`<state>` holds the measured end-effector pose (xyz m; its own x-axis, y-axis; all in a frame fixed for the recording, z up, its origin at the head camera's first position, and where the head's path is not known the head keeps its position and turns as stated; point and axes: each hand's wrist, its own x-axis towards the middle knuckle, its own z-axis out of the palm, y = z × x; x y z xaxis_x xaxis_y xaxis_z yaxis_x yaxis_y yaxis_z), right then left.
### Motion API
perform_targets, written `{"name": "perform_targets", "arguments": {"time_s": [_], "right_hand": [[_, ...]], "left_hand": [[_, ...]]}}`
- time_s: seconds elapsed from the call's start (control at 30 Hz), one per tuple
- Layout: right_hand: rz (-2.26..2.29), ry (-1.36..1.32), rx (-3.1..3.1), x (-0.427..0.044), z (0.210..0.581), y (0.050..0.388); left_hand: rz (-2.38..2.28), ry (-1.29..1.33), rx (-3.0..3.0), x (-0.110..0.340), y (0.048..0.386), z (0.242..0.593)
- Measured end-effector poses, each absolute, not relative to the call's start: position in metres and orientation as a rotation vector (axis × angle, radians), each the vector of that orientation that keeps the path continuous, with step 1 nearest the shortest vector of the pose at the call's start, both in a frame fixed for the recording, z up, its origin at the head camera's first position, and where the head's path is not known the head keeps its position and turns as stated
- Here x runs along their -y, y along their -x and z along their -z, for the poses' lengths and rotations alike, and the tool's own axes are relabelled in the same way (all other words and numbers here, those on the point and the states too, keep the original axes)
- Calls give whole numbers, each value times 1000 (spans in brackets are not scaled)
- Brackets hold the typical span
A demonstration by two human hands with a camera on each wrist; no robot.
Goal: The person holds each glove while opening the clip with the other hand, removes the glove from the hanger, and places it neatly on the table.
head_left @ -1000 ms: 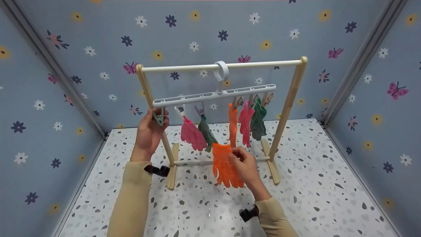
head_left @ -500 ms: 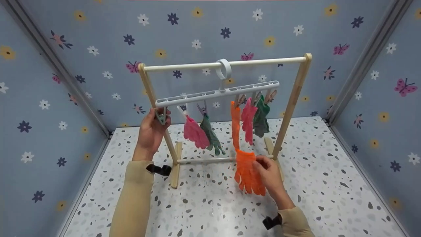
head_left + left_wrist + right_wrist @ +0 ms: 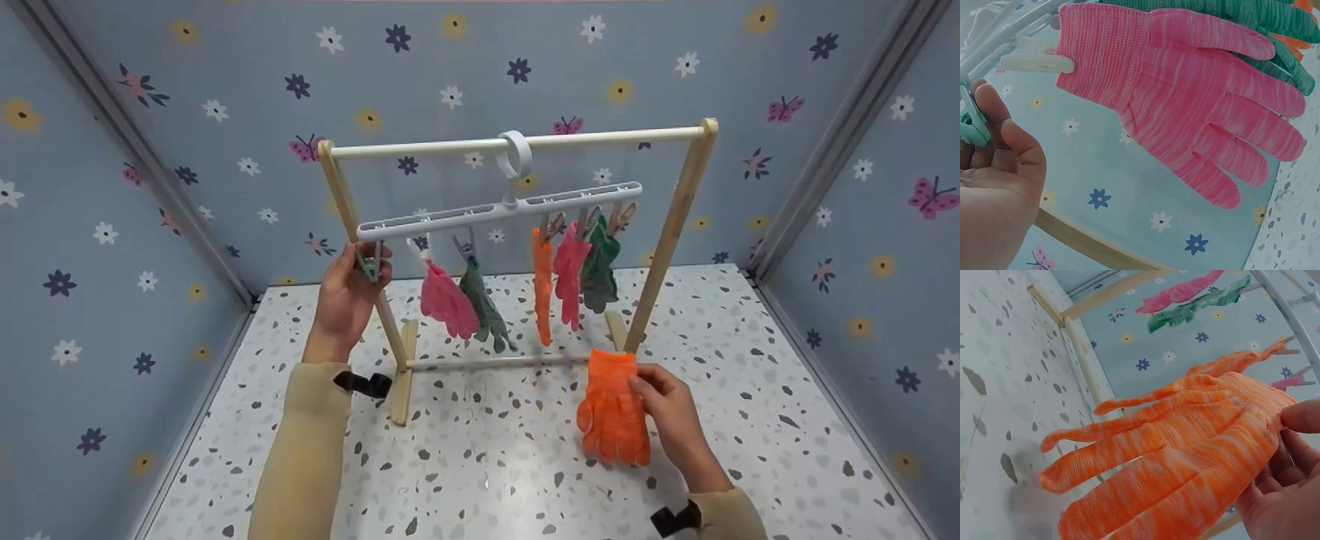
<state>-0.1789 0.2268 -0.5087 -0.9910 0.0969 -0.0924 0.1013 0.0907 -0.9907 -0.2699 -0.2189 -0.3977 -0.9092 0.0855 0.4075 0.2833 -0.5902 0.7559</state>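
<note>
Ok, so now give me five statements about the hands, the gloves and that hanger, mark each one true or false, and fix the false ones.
1. The right hand pinches an orange glove by its cuff. True.
2. The left hand is holding a glove too. False: it holds the green clip at the left end of the hanger.
3. The white clip holds a pink glove by its cuff. True.
4. The hanger hangs from the top rail. True.
5. In the head view, the fingers of the held orange glove point up. False: they point down.
</note>
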Motion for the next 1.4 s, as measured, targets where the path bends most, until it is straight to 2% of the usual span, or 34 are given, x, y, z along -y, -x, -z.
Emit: {"name": "perform_targets", "arguments": {"time_s": [0.3, 0.7, 1.2, 1.4], "right_hand": [[2118, -307, -2279, -257, 507, 169], [2351, -317, -1929, -284, 512, 158], [2281, -537, -1547, -319, 544, 147], [2208, -531, -1525, -327, 560, 146]], "left_hand": [[2624, 611, 1383, 218, 270, 398], [2606, 619, 1439, 219, 270, 397], [2630, 588, 1464, 220, 270, 400], [2638, 576, 1451, 221, 269, 403]]}}
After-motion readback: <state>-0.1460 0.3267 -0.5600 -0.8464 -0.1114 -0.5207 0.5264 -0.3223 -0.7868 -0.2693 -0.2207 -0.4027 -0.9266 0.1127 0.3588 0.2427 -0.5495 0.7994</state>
